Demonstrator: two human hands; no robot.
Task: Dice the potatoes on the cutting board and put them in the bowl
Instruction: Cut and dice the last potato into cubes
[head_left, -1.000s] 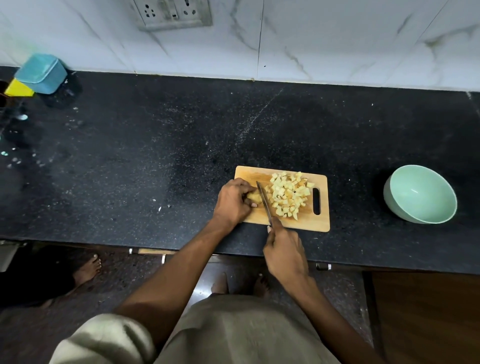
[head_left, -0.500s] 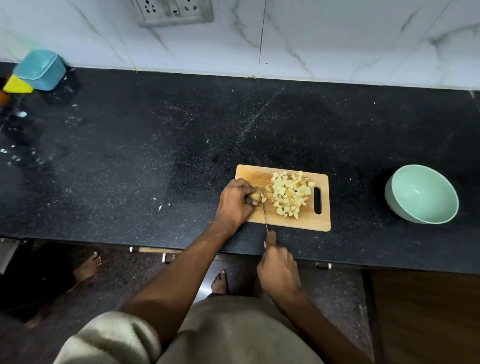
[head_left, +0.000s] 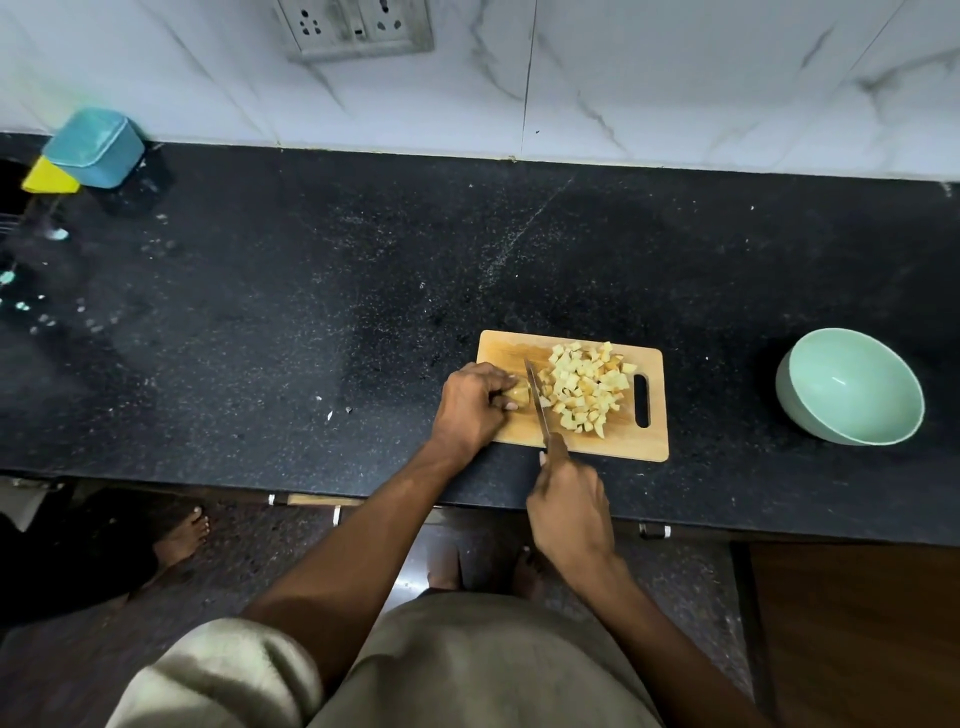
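Note:
A wooden cutting board (head_left: 644, 447) lies near the counter's front edge. A heap of yellow potato cubes (head_left: 584, 387) covers its middle. On the board's left side my left hand (head_left: 470, 408) grips a small uncut potato piece (head_left: 519, 397), mostly hidden by my fingers. My right hand (head_left: 569, 506) holds a knife (head_left: 537, 402) by its wooden handle; the blade lies between the piece and the heap, tip pointing away from me. A mint-green bowl (head_left: 852, 387) stands to the right of the board and holds nothing.
The black stone counter (head_left: 311, 312) runs wall to wall, with small scraps left of the board. A blue box (head_left: 93, 145) and a yellow item (head_left: 49, 176) sit at the far left by the wall. Someone's bare foot (head_left: 182, 535) shows on the floor.
My right hand pulled the knife back toward me, then pushed it forward again beside the potato piece. My left hand stayed on the piece.

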